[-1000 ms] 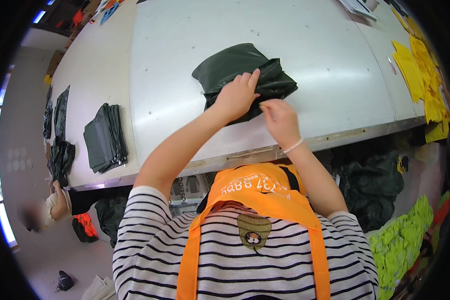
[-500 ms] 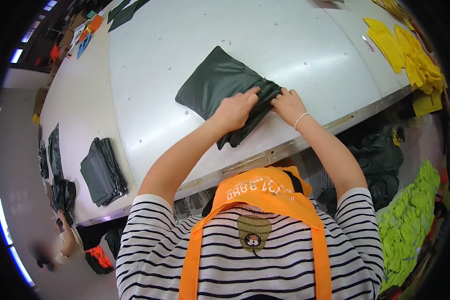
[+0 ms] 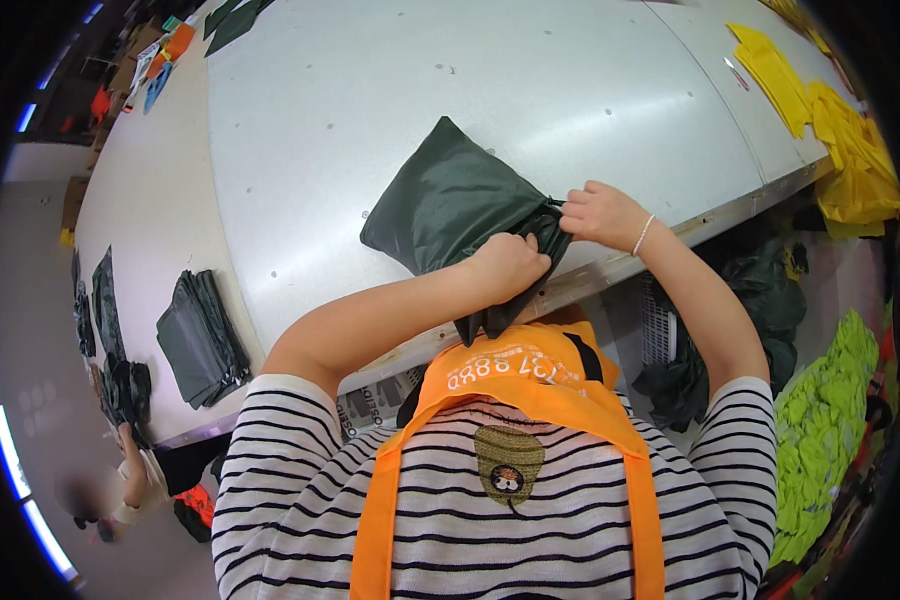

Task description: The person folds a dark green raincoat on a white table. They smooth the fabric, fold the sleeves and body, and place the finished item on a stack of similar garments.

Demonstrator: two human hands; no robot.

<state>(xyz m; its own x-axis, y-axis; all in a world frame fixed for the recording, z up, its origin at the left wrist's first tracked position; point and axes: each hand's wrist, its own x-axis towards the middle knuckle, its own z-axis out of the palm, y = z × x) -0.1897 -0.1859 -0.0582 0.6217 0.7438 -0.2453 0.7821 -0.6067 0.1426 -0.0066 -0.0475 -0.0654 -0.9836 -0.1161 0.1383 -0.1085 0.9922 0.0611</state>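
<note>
A dark green drawstring bag (image 3: 450, 195), plump and smooth, lies near the front edge of the table with its gathered mouth towards me. My left hand (image 3: 515, 268) is closed on the bunched fabric at that mouth, thumb on top. To its right, my right hand (image 3: 602, 215) pinches a thin dark cord at the bag's far-right corner, fingertips pressed together. A loose flap of the bag hangs over the table edge below my left hand. The fingers' undersides are hidden.
The pale table (image 3: 330, 90) spreads ahead. Left stands a stack of folded dark green pieces (image 3: 202, 340); a person (image 3: 135, 480) is beyond. Yellow fabric (image 3: 770, 75) and a small cutter (image 3: 737, 73) lie at the far right. Lime-green fabric (image 3: 820, 430) is heaped below right.
The bag has come nearer to me, its lower flap now past the table edge. My right hand has drawn away right with the cord; my left has moved down and right.
</note>
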